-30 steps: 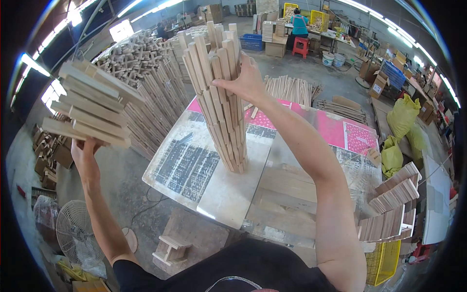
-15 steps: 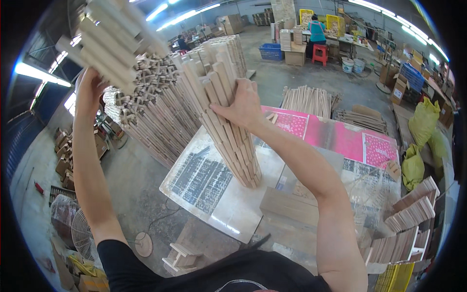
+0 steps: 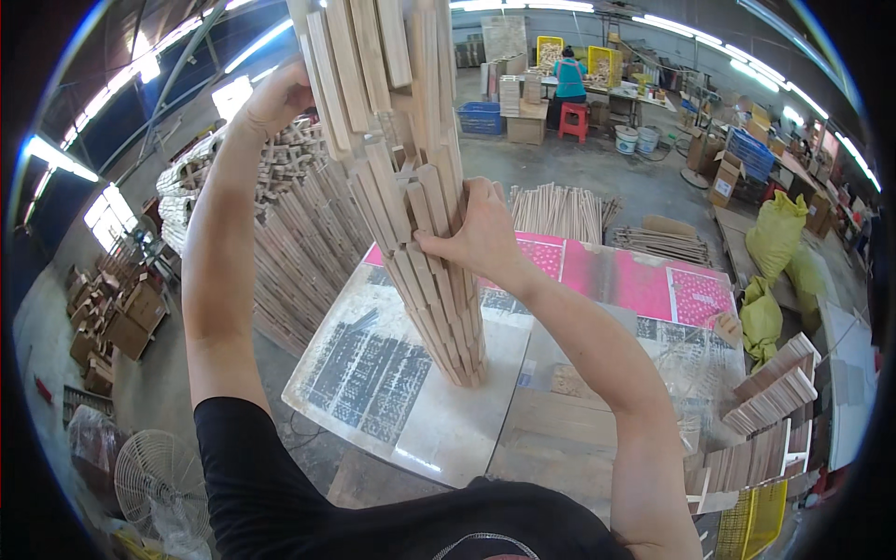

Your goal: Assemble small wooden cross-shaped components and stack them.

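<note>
A tall column of short, pale wooden strips (image 3: 439,299) stands upright on the worktable (image 3: 457,429), layer upon layer. My right hand (image 3: 485,229) is closed round its upper right side, thumb in front and fingers behind. At the top, my raised left hand (image 3: 280,98) grips the left side of another bundle of wooden strips (image 3: 359,70). That bundle sits right over the column and appears to meet it, with a small gap at the right front. The left fingertips are hidden behind the wood.
Behind the column to the left stands a large mass of stacked strips (image 3: 299,233). Pink sheeting (image 3: 597,266) covers the table's far side. Wooden pieces (image 3: 775,383) are racked at right, near yellow-green sacks (image 3: 775,233). A standing fan (image 3: 159,476) is lower left; a person sits far back.
My left hand has brought its bundle right and over the top of the column. The right hand keeps its hold on the column. The view has shifted.
</note>
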Demonstrator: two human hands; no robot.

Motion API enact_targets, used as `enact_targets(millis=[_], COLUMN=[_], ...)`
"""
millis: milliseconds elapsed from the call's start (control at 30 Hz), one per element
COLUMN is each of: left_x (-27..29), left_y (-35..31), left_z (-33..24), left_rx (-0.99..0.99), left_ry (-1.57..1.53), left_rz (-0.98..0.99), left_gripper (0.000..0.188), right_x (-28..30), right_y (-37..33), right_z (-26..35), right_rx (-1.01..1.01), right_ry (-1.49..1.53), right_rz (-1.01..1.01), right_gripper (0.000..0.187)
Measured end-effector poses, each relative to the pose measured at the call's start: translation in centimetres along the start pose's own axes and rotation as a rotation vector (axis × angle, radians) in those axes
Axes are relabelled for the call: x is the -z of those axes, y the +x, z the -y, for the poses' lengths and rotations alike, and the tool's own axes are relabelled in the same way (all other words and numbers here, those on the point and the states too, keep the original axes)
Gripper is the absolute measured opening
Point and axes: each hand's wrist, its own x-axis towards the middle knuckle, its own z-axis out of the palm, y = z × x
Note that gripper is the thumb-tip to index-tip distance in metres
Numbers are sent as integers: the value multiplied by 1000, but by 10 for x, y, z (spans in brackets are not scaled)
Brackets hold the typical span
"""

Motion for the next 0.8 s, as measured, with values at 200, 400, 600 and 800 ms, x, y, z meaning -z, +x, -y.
enact_targets(millis=[200, 400, 600, 800], left_x=[7, 18, 30, 31], left_y=[20, 41, 49, 56], left_z=[27, 37, 79, 104], left_rx=[6, 34, 45, 23], left_ry=[-128, -214, -345, -468], left_rz=[126, 256, 238, 376], left_gripper=[42, 40, 41, 44], right_x=[4, 8, 9, 9], right_y=[2, 2, 0, -1], right_z=[-4, 3, 0, 2], right_rx=[-37, -36, -69, -61], right_ry=[-56, -76, -80, -55], right_rz=[17, 49, 70, 76], right_gripper=[86, 84, 85, 86])
